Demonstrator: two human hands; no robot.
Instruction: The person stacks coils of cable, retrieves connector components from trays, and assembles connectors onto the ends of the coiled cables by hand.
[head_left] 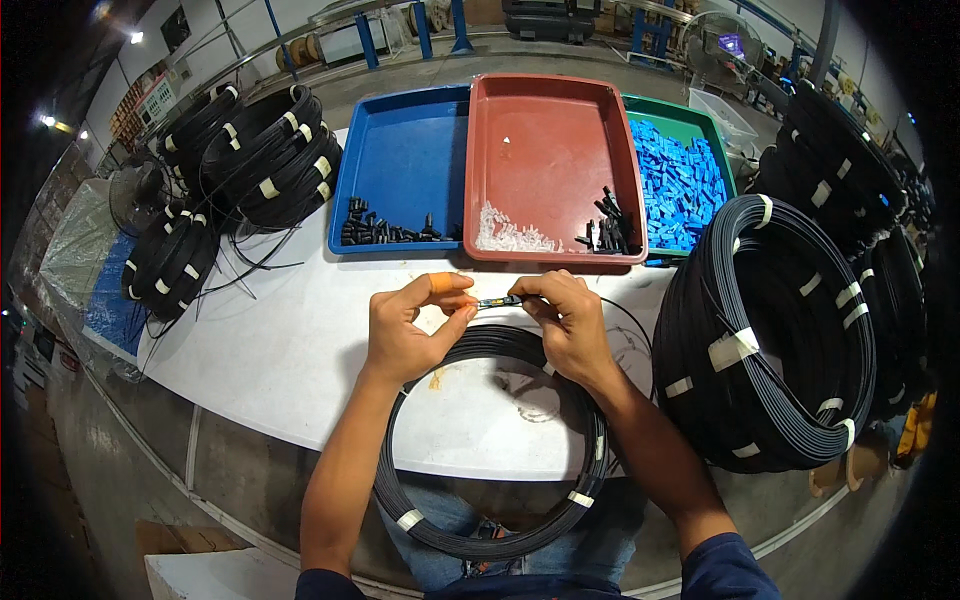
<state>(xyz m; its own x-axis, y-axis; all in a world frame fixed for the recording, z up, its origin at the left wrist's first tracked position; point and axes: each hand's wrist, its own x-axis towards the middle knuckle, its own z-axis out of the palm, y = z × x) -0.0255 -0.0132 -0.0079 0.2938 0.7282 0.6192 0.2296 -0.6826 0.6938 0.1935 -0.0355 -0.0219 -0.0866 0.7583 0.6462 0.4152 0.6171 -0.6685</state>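
Note:
A small slim connector, dark with a pale, bright middle, spans the gap between my two hands. My left hand, with an orange wrap on one finger, pinches the connector's left end. My right hand closes on its right end, where a black cable runs off to the right. Which part is cable and which is connector body under the right fingers is hidden. Below my hands lies a coil of black cable, bound with white tape, partly on the table and partly over its near edge.
A blue tray holds small black parts, a red tray clear and black pieces, and a green tray many blue clips. Tall stacks of taped cable coils stand at right, and more coils at left on the white table.

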